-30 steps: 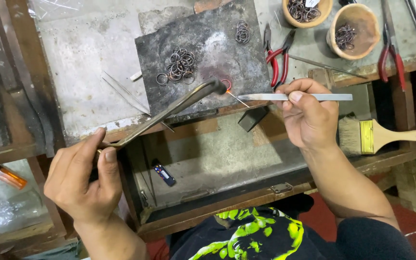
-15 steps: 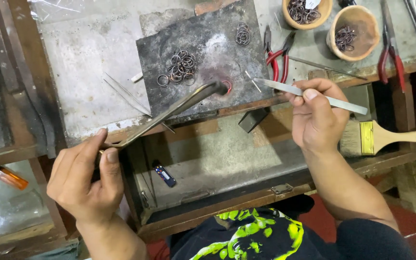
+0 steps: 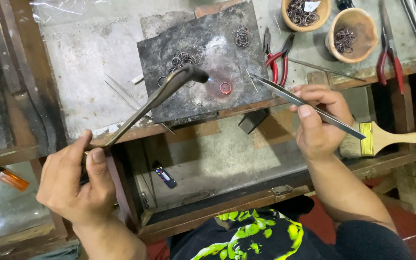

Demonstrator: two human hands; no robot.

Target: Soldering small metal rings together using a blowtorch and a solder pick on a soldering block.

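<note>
The left hand [image 3: 75,185] grips the torch [image 3: 169,89], flame now on the glowing ring [image 3: 225,87] near the charred block's [image 3: 193,103] front edge. The right hand [image 3: 318,123], closed on long tweezers [image 3: 309,106], has withdrawn them from the ring, so heating proceeds unassisted

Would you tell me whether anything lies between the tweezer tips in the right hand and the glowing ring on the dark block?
Nothing visible does. The tweezers in the right hand point across bare block toward the glowing ring; only a thin wire lies near the tips.
</note>
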